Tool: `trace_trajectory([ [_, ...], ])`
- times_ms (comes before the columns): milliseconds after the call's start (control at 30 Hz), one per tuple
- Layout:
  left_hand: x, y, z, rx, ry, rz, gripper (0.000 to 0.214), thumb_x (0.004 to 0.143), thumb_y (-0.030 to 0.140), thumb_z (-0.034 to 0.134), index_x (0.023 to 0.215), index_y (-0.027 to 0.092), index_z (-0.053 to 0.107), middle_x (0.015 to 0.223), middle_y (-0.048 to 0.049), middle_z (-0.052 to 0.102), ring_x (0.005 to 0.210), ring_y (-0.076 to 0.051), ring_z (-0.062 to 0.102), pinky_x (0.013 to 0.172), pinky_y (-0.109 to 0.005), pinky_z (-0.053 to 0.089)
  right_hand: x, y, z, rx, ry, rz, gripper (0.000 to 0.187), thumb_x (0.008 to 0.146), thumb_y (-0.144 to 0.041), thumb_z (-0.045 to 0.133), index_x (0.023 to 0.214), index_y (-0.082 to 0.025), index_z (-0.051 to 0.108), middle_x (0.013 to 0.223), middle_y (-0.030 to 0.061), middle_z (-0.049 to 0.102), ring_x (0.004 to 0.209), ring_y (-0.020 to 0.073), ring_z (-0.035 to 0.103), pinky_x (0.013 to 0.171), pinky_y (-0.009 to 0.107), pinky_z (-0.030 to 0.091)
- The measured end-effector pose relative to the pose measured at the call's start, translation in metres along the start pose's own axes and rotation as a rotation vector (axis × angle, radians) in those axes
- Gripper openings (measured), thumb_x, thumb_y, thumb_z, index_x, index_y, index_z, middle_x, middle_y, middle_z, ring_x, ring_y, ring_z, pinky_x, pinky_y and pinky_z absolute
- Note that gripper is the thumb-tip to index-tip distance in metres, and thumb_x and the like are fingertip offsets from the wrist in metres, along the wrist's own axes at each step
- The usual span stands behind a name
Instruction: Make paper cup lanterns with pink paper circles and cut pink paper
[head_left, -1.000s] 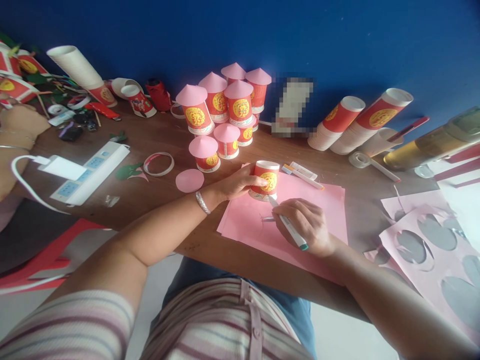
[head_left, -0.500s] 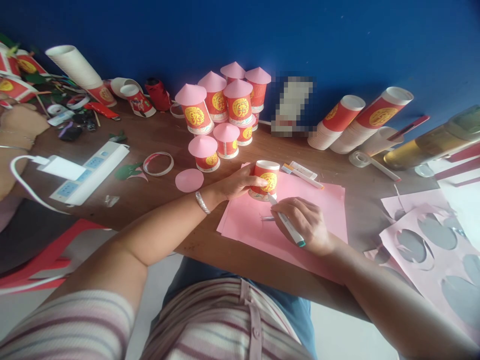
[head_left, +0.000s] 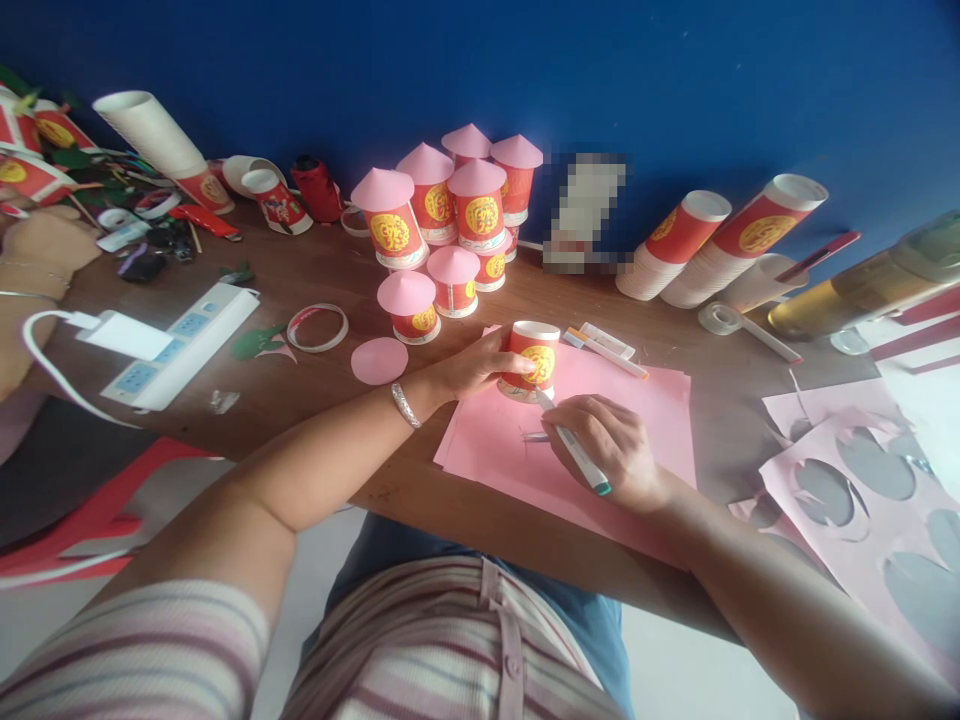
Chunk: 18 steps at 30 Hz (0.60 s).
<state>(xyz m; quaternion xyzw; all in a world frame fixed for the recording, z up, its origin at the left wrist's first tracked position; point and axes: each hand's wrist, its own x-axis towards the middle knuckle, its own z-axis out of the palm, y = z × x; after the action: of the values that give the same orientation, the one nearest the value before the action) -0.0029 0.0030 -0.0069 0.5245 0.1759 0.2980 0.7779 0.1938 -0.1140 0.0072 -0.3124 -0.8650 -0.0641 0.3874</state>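
A red paper cup with a yellow emblem is held by my left hand, the thumb across its front. The cup stands over a stack of pink paper sheets. My right hand grips a white marker with a green end. The marker's tip is at the pale band near the cup's bottom edge; whether it touches cannot be made out. Scissors, partly covered, lie on the pink paper by my right hand. Two more pens rest at the paper's far edge.
Several red cups with pink cone roofs stand behind, some stacked. A pink paper disc and a white ring lie left, near a power strip. Cup stacks and cut pink scraps are right. Another person's hand is far left.
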Motion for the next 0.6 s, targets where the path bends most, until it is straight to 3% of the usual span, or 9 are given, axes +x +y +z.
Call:
trace_trajectory([
  [600,0.0010,-0.0012,0.0000,0.003,0.018,0.003,0.035,0.073,0.031,0.084,0.100,0.013,0.069,0.089,-0.0063,0.072,0.081,-0.018,0.069,0.073,-0.029,0.056,0.0052,-0.0041,-0.0039,0.017,-0.026,-0.059,0.020,0.096,-0.005,0.061,0.111,-0.018,0.062,0.080,0.0022,0.070,0.068,0.0159,0.067,0.063,0.030,0.058],
])
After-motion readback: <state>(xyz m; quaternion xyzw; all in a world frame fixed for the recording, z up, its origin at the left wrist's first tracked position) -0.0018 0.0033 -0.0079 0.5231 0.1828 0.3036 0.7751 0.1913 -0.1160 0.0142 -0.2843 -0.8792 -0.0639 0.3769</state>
